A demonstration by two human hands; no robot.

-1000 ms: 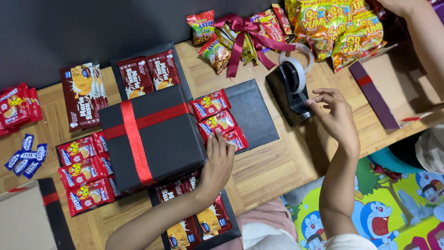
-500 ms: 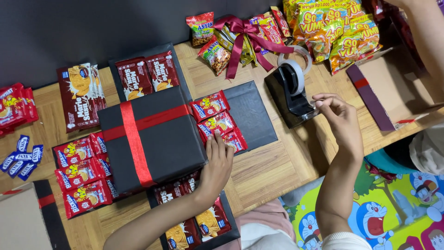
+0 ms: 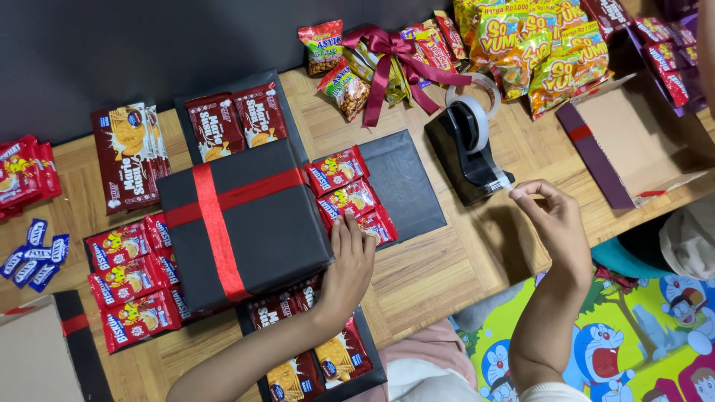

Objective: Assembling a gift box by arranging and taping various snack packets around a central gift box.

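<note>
My left hand (image 3: 348, 269) lies flat on the right edge of the black gift box (image 3: 242, 223), fingers spread and loose, gripping nothing, just pressing on the lid where the red ribbon (image 3: 217, 223) crosses it. The box covers most of what sits under it; only the ends of red snack packets (image 3: 350, 195) and dark biscuit packs (image 3: 316, 357) stick out round its sides, on black card flaps that fold out from beneath.

My right hand (image 3: 555, 223) is up just beside the black tape dispenser (image 3: 468, 152), thumb and forefinger pinched together on the end of the clear tape (image 3: 508, 183). The strip is so thin and see-through that I can barely make it out against the wood, and I cannot tell whether it is torn off or not.

At the far edge a bunch of snack bags tied with a dark red bow (image 3: 391, 52) lies next to a heap of yellow snack bags (image 3: 540, 45), which the top of the view cuts off. An opened cardboard box (image 3: 633, 138) on the right runs out of view, and so do the red packets at the far left and the brown box at the lower left corner. Small blue sweets (image 3: 36, 249) lie near the left edge.

All of it rests on a light wooden bench (image 3: 439, 272) set against a dark wall. Below the bench on my right is a bright cartoon mat (image 3: 633, 342) on the floor.
</note>
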